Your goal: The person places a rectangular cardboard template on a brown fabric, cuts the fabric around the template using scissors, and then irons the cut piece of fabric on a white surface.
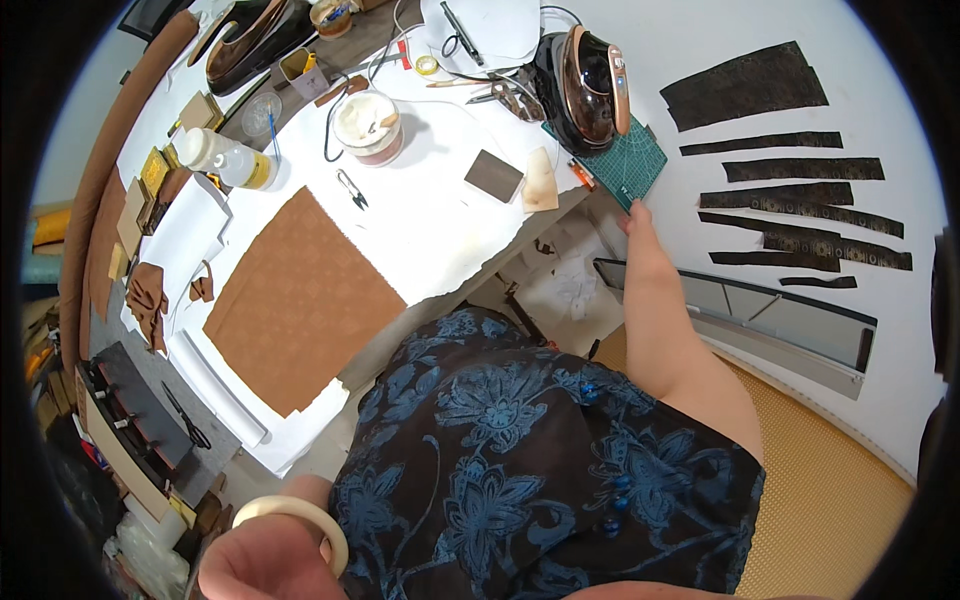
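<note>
My right hand (633, 219) is at the near corner of a green cutting mat (645, 160), its fingertips closed on that edge. On the mat's left part stands a black and copper steam iron (585, 90). My left hand (265, 562) is low at the lower edge, beside my dark blue-flowered garment, wearing a cream bangle (290, 507); its fingers are hidden. A brown patterned fabric piece (305, 300) lies flat on the white-covered table. Beyond it are thread snips (352, 188) and a tub of white paste (367, 125).
Several dark fabric strips (800, 170) lie on the white surface at right. A dark rectangular block (493, 177) rests near the table's edge. Bottles (225, 160) stand at left, with black scissors (187, 415) nearer me. Cords run past a second iron (260, 45).
</note>
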A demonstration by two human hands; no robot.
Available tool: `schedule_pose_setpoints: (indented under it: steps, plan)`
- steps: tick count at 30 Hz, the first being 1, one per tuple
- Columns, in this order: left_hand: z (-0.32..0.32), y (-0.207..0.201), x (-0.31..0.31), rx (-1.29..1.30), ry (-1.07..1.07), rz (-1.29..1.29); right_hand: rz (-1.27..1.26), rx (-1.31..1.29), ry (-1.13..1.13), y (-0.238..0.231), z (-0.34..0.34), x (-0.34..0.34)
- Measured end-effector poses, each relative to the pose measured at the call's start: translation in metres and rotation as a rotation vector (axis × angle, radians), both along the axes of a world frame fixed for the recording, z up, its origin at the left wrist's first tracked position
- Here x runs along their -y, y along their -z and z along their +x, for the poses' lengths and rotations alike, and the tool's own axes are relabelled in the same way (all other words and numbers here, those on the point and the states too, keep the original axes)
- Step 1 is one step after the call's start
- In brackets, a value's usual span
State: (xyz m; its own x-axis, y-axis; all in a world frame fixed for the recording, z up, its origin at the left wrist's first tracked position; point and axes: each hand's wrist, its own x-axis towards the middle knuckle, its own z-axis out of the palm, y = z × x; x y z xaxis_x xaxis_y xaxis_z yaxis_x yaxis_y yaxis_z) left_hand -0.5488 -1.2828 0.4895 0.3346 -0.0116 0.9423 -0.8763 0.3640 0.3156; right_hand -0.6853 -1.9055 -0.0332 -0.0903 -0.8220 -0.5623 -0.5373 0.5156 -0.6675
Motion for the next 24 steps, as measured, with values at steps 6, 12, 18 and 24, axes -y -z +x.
schedule_pose_setpoints:
  steps: [6, 12, 18, 24]
  plan:
    - [0.000, -0.001, 0.025, -0.008, 0.129, 0.036, 0.093, 0.491, 0.203, 0.000, 0.002, -0.014]
    - [0.002, -0.003, 0.055, 0.014, 0.254, -0.046, 0.055, 0.542, 0.206, -0.035, 0.073, -0.025]
    - [0.000, -0.009, 0.042, 0.020, 0.224, 0.076, 0.100, 0.210, -0.131, -0.049, 0.094, -0.019]
    - [0.002, -0.006, 0.061, -0.008, 0.115, -0.019, -0.541, -0.743, -0.699, -0.104, 0.158, -0.041]
